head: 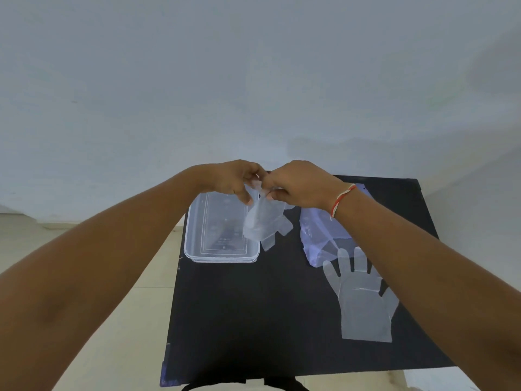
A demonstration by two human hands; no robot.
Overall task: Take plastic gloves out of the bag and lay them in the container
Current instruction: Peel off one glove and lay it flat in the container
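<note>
My left hand [231, 179] and my right hand [298, 184] meet above the far part of the black table, both pinching the top of a clear plastic glove [262, 221] that hangs down, partly folded. It dangles over the right edge of a clear rectangular container [197, 249] standing at the table's far left. A crumpled clear bag [318, 230] lies at the far right, partly hidden by my right forearm. A second plastic glove [363, 300] lies flat on the table in front of the bag, fingers pointing away from me.
The black table [253, 320] is small, with its left edge just beside the container and pale floor tiles [118, 348] beyond it. A white wall [253, 80] rises right behind the table. A red-and-white thread band [342, 198] circles my right wrist.
</note>
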